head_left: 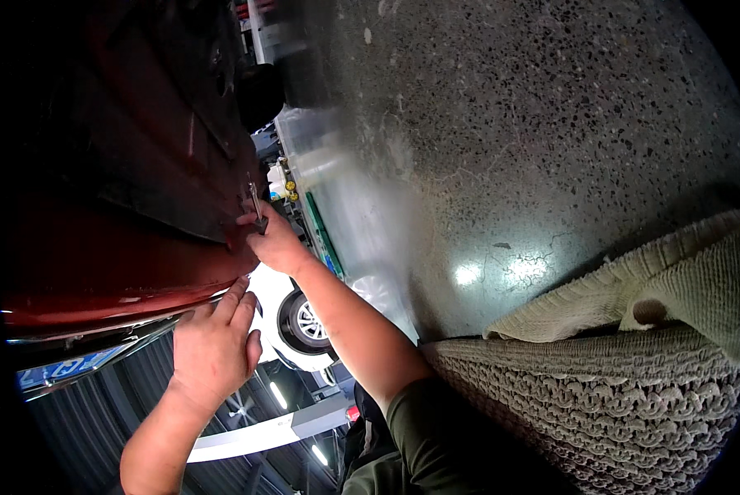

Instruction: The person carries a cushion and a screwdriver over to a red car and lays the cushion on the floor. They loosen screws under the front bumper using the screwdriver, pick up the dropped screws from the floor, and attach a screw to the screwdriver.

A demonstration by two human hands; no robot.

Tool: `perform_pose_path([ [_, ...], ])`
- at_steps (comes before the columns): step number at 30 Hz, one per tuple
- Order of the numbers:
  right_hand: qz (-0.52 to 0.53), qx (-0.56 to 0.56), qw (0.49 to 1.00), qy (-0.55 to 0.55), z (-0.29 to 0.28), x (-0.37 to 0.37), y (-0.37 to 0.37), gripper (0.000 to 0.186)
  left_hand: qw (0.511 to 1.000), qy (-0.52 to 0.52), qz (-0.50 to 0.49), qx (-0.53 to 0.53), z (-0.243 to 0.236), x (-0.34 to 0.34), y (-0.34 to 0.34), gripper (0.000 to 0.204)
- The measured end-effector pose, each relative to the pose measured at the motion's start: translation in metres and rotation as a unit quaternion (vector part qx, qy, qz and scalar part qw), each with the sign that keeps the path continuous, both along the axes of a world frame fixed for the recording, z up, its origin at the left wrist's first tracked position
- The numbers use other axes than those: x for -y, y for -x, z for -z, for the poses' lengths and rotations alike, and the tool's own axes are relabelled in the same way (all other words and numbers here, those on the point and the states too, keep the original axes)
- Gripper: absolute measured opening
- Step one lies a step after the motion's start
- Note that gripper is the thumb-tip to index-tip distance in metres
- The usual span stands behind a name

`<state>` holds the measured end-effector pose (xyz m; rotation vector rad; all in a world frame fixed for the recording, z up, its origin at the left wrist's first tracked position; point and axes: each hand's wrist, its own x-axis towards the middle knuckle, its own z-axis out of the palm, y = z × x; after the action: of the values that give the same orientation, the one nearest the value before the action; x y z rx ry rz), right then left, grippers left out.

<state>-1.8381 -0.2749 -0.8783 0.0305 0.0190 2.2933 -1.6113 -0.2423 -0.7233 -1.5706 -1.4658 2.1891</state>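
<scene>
The underside and painted edge of a red car bumper [122, 280] fill the left of the view. My left hand [213, 342] lies against the bumper's lip, with its fingers stretched out and touching the edge. Farther along, beneath the dark underbody panel [139, 148], my right hand [275, 243] is closed round a slim tool [255, 198] with a shiny metal shaft and a dark end. Its shaft points away from me beside the panel; the tool's exact kind and its tip are hard to make out.
Speckled concrete floor [518, 124] spans the right side. A beige knitted cloth or mat [601, 396] bunches at the lower right. Beyond my arms are a white car [275, 297] with a silver wheel [308, 322], a long green object [324, 235] and ceiling lights [278, 395].
</scene>
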Motion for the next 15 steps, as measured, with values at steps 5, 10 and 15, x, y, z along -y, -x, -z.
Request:
perform_pose_path([
  [5, -0.021, -0.026, 0.995, 0.090, -0.013, 0.023, 0.021, 0.062, 1.000, 0.012, -0.004, -0.023, -0.002, 0.002, -0.006, 0.060],
  [10, -0.102, 0.085, 0.982, 0.133, 0.004, 0.040, 0.059, 0.052, 1.000, 0.013, -0.001, -0.020, -0.001, 0.003, -0.007, 0.059],
  [15, -0.116, 0.134, 0.977, 0.121, 0.000, 0.054, 0.056, 0.049, 1.000, 0.010, -0.011, -0.027, -0.006, 0.005, -0.005, 0.057],
])
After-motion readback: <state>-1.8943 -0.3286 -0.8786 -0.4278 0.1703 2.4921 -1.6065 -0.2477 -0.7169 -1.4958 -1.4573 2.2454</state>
